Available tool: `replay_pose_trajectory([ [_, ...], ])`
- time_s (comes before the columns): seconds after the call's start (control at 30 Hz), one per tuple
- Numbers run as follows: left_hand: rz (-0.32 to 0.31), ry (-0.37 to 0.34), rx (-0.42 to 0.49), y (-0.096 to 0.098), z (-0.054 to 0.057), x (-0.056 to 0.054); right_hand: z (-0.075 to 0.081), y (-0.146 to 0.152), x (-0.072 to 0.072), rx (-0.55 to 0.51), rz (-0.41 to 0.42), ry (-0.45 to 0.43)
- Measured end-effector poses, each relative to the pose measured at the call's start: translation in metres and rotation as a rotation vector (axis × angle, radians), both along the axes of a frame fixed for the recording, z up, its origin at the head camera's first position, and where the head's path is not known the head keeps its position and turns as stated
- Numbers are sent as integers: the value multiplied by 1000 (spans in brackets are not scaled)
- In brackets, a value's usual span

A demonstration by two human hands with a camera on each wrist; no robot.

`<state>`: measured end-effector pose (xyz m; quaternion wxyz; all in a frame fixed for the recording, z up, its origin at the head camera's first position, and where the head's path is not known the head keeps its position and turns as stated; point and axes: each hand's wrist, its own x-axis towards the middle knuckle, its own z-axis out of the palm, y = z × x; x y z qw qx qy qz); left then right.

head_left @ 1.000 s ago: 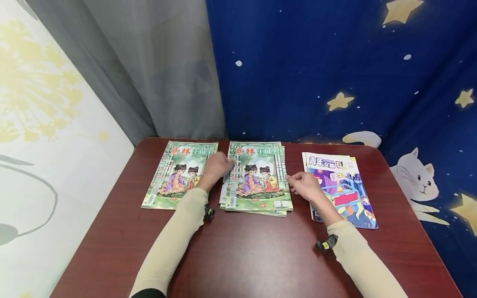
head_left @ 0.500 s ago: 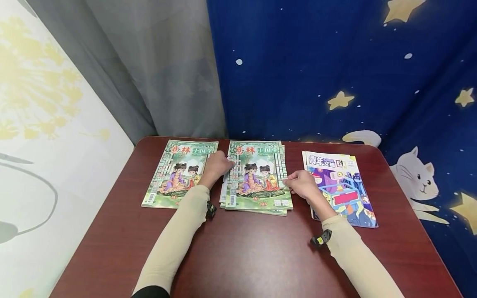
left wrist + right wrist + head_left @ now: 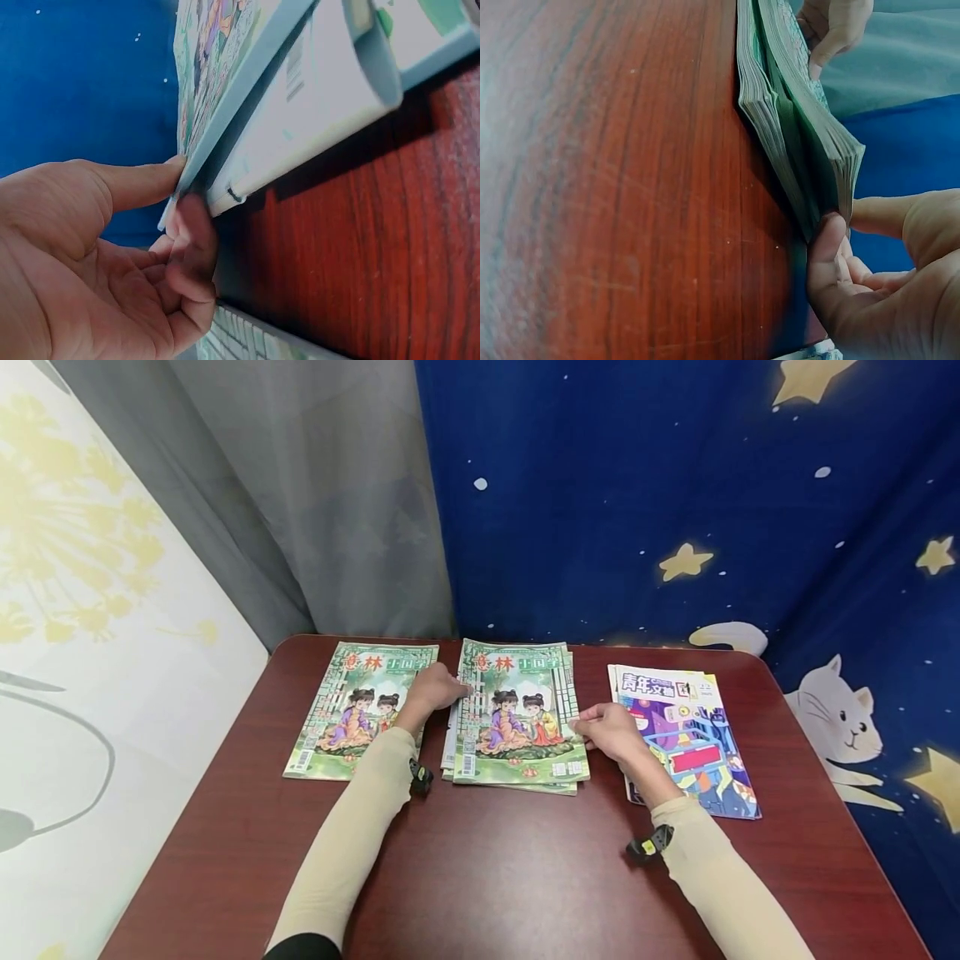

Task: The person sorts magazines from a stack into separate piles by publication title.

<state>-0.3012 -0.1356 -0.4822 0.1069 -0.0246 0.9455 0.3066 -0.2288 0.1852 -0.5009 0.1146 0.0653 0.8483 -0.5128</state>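
Observation:
In the head view, a green magazine point(image 3: 521, 710) with two cartoon children lies on top of the middle stack. My left hand point(image 3: 435, 687) pinches its left edge, thumb above and a finger below, as the left wrist view shows. On the opposite side, my right hand point(image 3: 611, 731) pinches the right edge between thumb and finger. In the right wrist view, this top magazine point(image 3: 832, 127) is raised, with a gap over a lower magazine point(image 3: 761, 112). Beneath it in the left wrist view, a white-spined magazine point(image 3: 300, 105) shows partly.
A matching green magazine point(image 3: 330, 718) lies to the left, partly behind my left forearm. At right, purple magazines point(image 3: 690, 735) are stacked, overlapped by my right arm. All rest on a dark red table point(image 3: 510, 877), with a blue starry curtain point(image 3: 585, 502) behind.
My right hand has shifted slightly left onto the top magazine's edge. That magazine's far edge has risen a little, while my left hand stays nearly in place.

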Motion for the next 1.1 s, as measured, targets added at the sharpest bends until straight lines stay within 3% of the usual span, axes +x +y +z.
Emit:
replay_pose_trajectory([
  [0.3, -32, -22, 100, -8, 8, 4, -1, 1, 0, -136, 52, -49],
  [0.53, -22, -61, 298, -10, 5, 3, -1, 3, -1, -201, 69, -63],
  [0.73, -17, -63, 408, -9, 6, 5, -1, 10, -3, -225, 94, -58],
  [1.1, 43, -35, 458, -10, 16, 5, 4, 10, -5, -254, 94, -29],
])
